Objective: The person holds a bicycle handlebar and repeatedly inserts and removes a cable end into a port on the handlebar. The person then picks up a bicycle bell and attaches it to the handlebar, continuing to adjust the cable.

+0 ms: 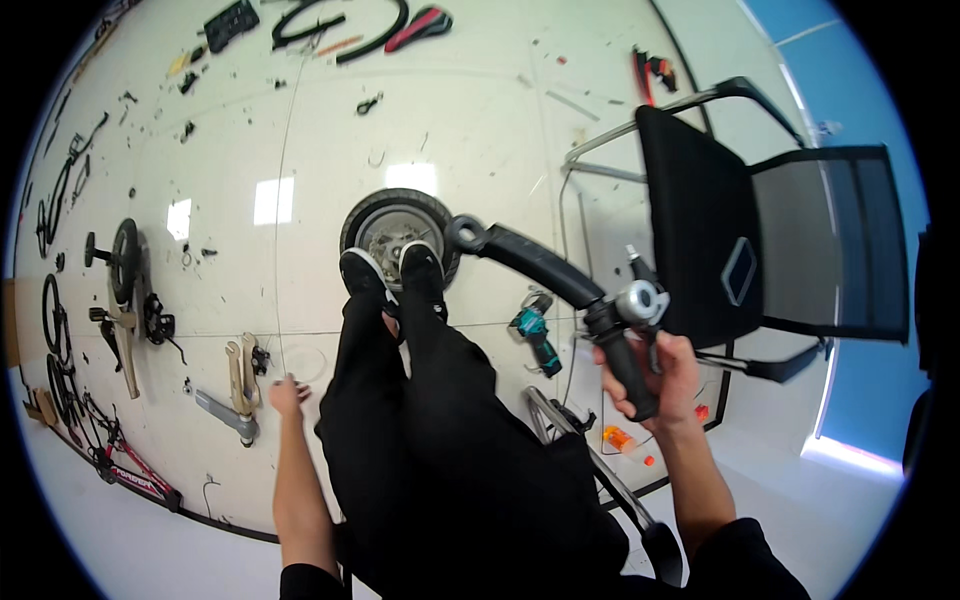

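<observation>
Clearly, the black handlebar piece (pixel 540 267) is the thing in hand: it is held up to the right of the wheel (pixel 392 227), and in view its ring end (pixel 453 233) just overlaps the tyre's right edge. It looks stiff and fairly light for its length, probably metal or hard plastic, though the silver round fitting (pixel 640 299) would likely pull the weight toward the grip (pixel 627 368). That grip, the end farther from the wheel, seems the surest hold — likely less slippery than the smooth bar — while the fitting (perhaps its most fragile part) is better spared any pressure.

The right hand (pixel 672 376) has its fingers wrapped around the grip, clamped on it, fingertips showing on the wheel's side. The left hand (pixel 289 394) is below and left of the wheel, near a gold two-pronged part (pixel 243 378); nothing shows in its fingers, which look loosely curled, but I cannot tell how far apart they are. A teal drill (pixel 538 332) lies right of the wheel and lower.
</observation>
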`<state>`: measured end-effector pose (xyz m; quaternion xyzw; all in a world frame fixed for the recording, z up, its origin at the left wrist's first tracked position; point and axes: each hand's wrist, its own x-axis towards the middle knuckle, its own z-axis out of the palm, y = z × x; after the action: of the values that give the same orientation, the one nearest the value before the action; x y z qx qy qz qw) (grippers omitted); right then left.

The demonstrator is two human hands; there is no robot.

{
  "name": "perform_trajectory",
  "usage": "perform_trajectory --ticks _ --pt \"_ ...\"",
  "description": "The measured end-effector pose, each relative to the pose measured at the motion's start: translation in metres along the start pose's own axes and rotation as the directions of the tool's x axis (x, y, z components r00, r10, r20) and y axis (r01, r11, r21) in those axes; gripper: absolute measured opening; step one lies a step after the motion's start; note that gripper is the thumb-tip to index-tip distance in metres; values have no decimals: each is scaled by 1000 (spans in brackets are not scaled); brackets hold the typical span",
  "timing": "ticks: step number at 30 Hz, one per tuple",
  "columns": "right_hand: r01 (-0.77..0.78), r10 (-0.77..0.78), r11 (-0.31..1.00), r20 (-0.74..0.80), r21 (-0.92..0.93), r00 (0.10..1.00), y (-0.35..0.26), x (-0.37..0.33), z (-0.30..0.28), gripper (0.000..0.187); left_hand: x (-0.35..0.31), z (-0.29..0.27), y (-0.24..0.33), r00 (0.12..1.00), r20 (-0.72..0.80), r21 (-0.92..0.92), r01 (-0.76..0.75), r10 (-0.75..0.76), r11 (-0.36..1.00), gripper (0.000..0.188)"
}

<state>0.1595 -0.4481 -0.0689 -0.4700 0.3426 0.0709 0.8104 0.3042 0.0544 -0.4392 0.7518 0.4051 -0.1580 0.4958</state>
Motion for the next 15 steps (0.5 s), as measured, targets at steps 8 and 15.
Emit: perform_trajectory --ticks 8,15 --pt "201 -287 947 380 251 879 16 -186 11 53 -139 -130 223 745 -141 -42 -663 653 747 19" --pt "175 -231 972 508 156 830 70 -275 -3 50 -388 -177 222 655 97 -421 -656 750 627 11"
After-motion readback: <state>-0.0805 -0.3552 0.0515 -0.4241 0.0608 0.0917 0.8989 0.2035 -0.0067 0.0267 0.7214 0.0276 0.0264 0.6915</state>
